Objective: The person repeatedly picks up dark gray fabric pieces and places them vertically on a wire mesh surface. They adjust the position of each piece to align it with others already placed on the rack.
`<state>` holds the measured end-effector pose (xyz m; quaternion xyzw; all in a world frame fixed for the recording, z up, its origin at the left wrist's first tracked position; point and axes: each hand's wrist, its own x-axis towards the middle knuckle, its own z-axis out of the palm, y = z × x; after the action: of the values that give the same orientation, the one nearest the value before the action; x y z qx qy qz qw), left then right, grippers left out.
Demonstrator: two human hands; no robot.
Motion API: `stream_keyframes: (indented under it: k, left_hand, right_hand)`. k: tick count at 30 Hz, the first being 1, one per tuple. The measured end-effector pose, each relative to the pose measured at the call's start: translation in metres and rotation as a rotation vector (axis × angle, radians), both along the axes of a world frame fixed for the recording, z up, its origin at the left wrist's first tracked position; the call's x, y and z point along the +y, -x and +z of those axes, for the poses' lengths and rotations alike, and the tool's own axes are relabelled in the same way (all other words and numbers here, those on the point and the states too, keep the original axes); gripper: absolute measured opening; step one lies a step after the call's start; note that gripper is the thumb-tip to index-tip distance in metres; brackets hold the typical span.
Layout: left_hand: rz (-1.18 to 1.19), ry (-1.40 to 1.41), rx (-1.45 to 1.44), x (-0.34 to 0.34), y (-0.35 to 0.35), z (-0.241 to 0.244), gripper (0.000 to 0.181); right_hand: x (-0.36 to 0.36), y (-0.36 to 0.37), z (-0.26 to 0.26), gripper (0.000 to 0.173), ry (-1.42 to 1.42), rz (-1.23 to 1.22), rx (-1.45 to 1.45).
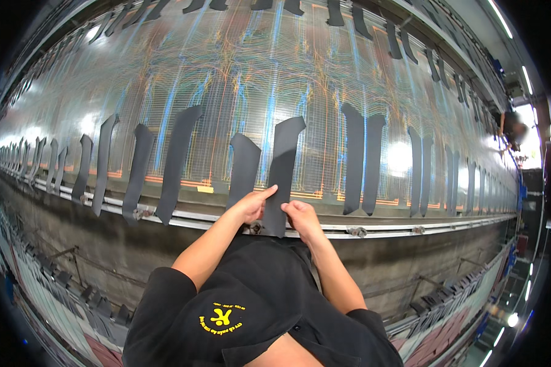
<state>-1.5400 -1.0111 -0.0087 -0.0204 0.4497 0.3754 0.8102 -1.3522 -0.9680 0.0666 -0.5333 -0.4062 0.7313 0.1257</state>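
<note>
Right in front of me a long dark grey fabric piece (284, 169) lies on the glossy table (271, 87), its lower end hanging over the near metal rail. My left hand (252, 205) grips its left edge, thumb on top and the other fingers partly hidden. On the opposite edge, my right hand (303, 218) pinches the fabric between thumb and fingers. A shorter grey fabric piece (245, 160) lies just to the left, its lower part hidden behind my left hand.
Pairs of similar pieces (353, 160) line both long sides of the table. Coloured lines cover its surface. Clamps (358, 232) sit along the near rail (321, 228). Yellow tape (205, 189) is stuck left of my hands. Another person (514, 130) stands at the far right end.
</note>
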Motion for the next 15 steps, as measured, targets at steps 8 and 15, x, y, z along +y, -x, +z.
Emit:
stream_keyframes:
  k: [8,15]
  left_hand:
    - [0.135,-0.252,-0.136,0.147,0.043,0.038,0.025]
    - [-0.162,-0.461,0.613,0.256,0.129,0.041,0.025]
  right_hand:
    - [-0.016,-0.001,0.066,0.014,-0.022,0.077,0.106]
    - [-0.014,0.004,0.015,0.008,-0.054,-0.482,0.012]
